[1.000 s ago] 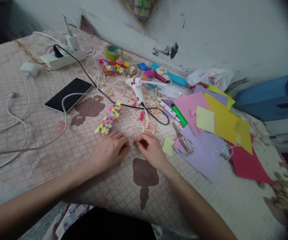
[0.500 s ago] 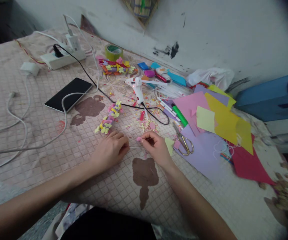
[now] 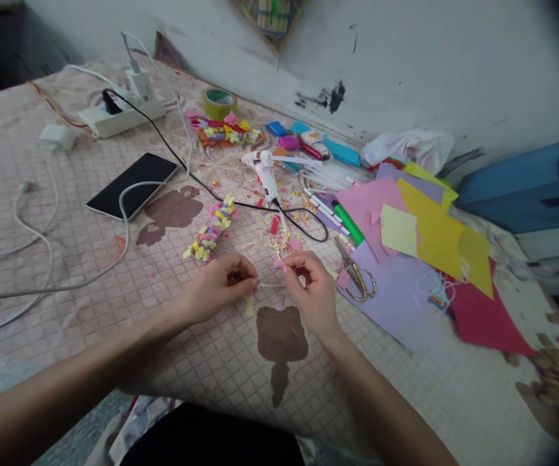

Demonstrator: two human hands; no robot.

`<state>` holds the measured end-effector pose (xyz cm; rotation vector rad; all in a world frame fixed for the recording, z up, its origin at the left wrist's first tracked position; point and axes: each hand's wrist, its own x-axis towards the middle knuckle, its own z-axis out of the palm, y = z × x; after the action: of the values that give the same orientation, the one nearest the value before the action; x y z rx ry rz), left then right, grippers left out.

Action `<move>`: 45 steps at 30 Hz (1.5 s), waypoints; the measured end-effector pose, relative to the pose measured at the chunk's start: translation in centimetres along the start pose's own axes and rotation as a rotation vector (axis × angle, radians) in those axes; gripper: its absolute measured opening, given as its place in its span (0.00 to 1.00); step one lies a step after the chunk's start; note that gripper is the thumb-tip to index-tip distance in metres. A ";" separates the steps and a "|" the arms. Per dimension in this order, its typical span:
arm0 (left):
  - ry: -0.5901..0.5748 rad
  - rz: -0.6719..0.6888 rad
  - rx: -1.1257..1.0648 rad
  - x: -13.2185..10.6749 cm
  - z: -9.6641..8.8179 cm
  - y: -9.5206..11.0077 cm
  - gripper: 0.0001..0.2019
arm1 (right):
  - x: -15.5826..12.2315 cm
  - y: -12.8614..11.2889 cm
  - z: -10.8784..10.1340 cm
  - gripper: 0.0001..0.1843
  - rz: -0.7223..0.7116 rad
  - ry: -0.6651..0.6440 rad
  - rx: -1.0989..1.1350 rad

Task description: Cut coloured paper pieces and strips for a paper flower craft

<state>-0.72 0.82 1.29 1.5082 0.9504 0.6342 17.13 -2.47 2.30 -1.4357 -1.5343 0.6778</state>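
My left hand (image 3: 223, 285) is closed in a pinch on a thin white string (image 3: 272, 285) that runs across towards my right hand. A pale yellow strip (image 3: 249, 306) shows just below the left fingertips; whether they hold it I cannot tell. My right hand (image 3: 311, 288) pinches a small pink foam or paper piece (image 3: 278, 264) between thumb and forefinger. Beyond the left hand lies a stick-like bundle (image 3: 211, 230) covered in yellow, pink and purple flower cut-outs. Gold-handled scissors (image 3: 359, 278) rest to the right of my right hand, partly on a purple sheet (image 3: 390, 301).
A white glue gun (image 3: 267, 178) with a black cord stands behind the hands among coloured scraps. Coloured sheets (image 3: 432, 226) and a green marker (image 3: 348, 222) are at right. A black tablet (image 3: 133, 184), white cables and a power strip (image 3: 114, 116) are at left. Green tape (image 3: 218, 103) sits behind.
My left hand has moved slightly right and turned up into a pinch, with its thumb and finger now showing. My right hand with the pink piece has shifted slightly right and up.
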 end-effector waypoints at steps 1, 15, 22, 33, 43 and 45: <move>0.000 -0.018 -0.047 0.1 0.0 0.1 0.06 | -0.2 -0.2 0.1 0.04 -0.036 0.023 -0.032; 0.076 -0.176 -0.486 -0.1 1.0 -0.2 0.11 | -1.7 -0.3 1.1 0.09 -0.348 0.119 -0.282; 0.135 -0.174 -0.601 -0.4 2.0 -0.1 0.10 | -1.9 0.0 1.0 0.10 -0.445 0.122 -0.366; 0.194 -0.126 -0.560 -0.5 2.3 0.1 0.11 | -2.0 0.2 1.4 0.10 -0.503 0.095 -0.446; 0.250 -0.083 -0.479 -0.6 2.1 -0.2 0.11 | -2.3 -0.2 1.2 0.15 -0.436 0.002 -0.332; 0.248 -0.083 -0.453 -0.6 2.0 -0.1 0.10 | -2.1 -0.3 0.8 0.15 -0.344 0.025 -0.252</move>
<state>0.61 -0.78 0.95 0.9991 0.9706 0.9212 16.12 -4.41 1.76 -1.3052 -1.8391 0.2665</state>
